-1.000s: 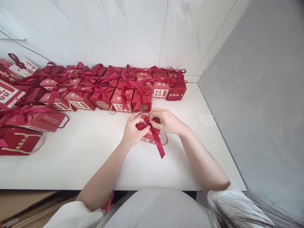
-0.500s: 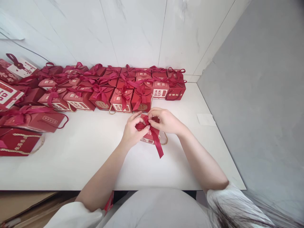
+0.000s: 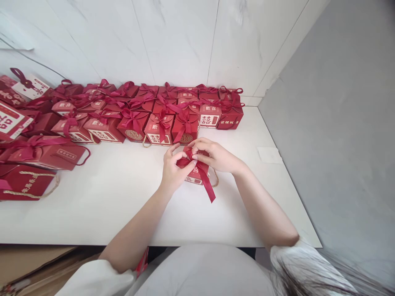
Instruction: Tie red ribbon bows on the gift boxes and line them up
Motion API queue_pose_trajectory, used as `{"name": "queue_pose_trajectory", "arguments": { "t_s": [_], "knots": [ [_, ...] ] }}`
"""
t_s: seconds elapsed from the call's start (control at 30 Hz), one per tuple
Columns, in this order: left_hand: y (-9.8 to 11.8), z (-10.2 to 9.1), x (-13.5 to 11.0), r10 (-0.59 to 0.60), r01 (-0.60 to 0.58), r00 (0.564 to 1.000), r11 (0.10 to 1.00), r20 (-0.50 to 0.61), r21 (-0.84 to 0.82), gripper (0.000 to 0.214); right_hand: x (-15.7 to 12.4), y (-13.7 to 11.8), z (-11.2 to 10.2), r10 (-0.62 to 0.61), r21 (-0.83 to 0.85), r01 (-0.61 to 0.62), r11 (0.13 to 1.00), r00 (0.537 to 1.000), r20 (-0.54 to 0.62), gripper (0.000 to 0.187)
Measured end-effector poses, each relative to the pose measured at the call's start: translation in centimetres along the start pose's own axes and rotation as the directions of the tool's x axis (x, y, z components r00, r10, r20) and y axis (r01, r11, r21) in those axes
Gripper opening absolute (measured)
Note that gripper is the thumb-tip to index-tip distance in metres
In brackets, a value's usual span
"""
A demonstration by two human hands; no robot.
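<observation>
A small red gift box (image 3: pixel 194 180) with white print stands on the white table in front of me. Across its top runs a red ribbon (image 3: pixel 207 183), one tail hanging down over the near side. My left hand (image 3: pixel 175 166) pinches the ribbon at the box's left, thumb and index finger together. From the right, my right hand (image 3: pixel 214 155) pinches the ribbon near the knot on top, partly covering the box. A beige rope handle (image 3: pixel 216 179) sticks out at the right of the box.
Rows of red boxes with ribbon bows (image 3: pixel 159 127) line the back wall. More boxes (image 3: pixel 46 154) crowd the left side of the white table (image 3: pixel 108 213). A white paper piece (image 3: pixel 269 155) lies near the right edge, beside a grey wall (image 3: pixel 333 123).
My fingers have shifted slightly at the knot, the right hand's fingers moving a little left. Both hands still hold the ribbon; the whole view has shifted slightly.
</observation>
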State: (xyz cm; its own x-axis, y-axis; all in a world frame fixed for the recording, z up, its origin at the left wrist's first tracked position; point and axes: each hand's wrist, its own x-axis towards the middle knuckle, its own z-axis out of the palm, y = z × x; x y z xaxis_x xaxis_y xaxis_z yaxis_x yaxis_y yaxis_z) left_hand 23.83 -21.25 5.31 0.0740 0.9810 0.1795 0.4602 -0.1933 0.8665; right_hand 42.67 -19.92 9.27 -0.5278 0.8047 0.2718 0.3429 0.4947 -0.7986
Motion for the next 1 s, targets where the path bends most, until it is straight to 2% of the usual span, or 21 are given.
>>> {"name": "queue_pose_trajectory", "arguments": {
  "t_s": [0.2,0.33,0.63,0.73,0.8,0.9,1.0],
  "knots": [
    [-0.2,0.1,0.2,0.002,-0.002,1.0,1.0,0.028,-0.019,0.015,0.1,0.1,0.1,-0.028,-0.027,0.029,0.999,0.999,0.025,0.015],
    [-0.2,-0.1,0.6,0.0,0.003,0.997,0.999,0.082,-0.038,0.013,0.2,0.2,0.8,0.015,-0.033,-0.015,0.999,1.0,-0.024,0.017],
    [-0.2,0.0,0.4,0.035,-0.034,0.997,0.999,0.068,-0.015,0.01,0.5,0.4,1.8,0.087,-0.072,-0.095,0.993,0.991,-0.105,0.012],
    [-0.1,-0.4,0.3,0.001,0.001,0.999,0.999,0.044,-0.051,0.013,0.2,0.0,0.9,0.113,-0.042,-0.118,0.992,0.988,-0.109,0.01],
    [-0.1,-1.0,0.5,-0.015,0.018,0.999,0.995,0.03,-0.097,0.019,-0.4,-0.5,-0.2,0.149,-0.009,-0.15,0.989,0.983,-0.105,0.016],
    [-0.2,-1.9,1.0,0.041,-0.032,0.998,0.983,0.051,-0.178,0.018,-1.5,-1.4,-2.2,0.259,-0.008,-0.26,0.966,0.964,-0.057,0.024],
    [-0.1,-2.3,1.2,0.121,-0.085,0.983,0.968,0.139,-0.238,0.019,-2.3,-2.1,-3.5,0.324,-0.093,-0.321,0.942,0.946,0.014,0.025]
  ]
}}
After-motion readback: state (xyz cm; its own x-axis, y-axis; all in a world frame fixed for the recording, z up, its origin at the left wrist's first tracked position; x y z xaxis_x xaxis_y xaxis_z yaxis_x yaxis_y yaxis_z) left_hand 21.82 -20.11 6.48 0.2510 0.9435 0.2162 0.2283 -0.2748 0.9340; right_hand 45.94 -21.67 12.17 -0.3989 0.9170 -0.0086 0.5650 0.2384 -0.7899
